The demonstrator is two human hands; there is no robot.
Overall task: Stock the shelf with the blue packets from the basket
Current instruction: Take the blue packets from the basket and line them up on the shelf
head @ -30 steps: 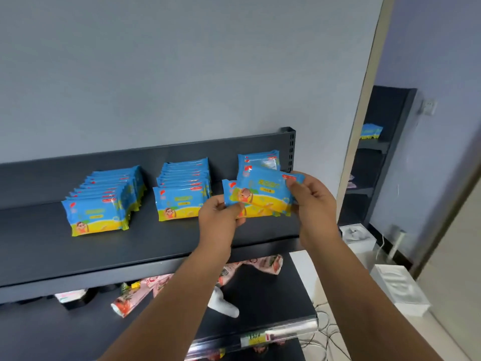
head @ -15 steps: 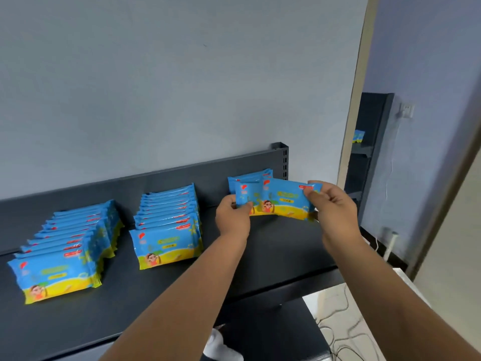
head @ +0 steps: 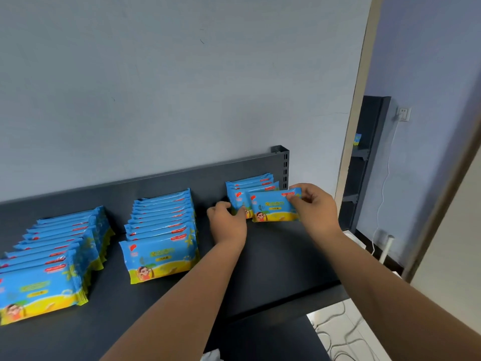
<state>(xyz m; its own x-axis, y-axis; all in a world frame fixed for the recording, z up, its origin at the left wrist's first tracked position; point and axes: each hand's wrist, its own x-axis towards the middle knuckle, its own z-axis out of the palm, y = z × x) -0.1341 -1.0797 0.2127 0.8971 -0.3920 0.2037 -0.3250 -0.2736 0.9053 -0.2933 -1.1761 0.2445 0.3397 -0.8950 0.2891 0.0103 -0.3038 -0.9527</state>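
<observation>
at the slotted upright (head: 285, 165) end of the shelf (head: 273, 256), my right grip (head: 316, 209) pinches the top right corner of the front packet (head: 273, 208), thumb and fingers curled over its sealed end, while my left grip (head: 229, 221) pinches the left end of the second packet (head: 238, 200) just behind it. both packets look to rest on their long edge at the head of the short row (head: 253, 184) nearest the upright; the middle row (head: 161, 230) lies further from the upright, and the long row (head: 52, 256) furthest. (the basket is out of shot.) i judge these packets light and soft, glossy film round something pillowy, so they should dent under a hard squeeze and slide on one another. the flat seals at either end look the surest hold; the smooth face would likely slip. leaning each one back against the row should stop it toppling forward.
</observation>
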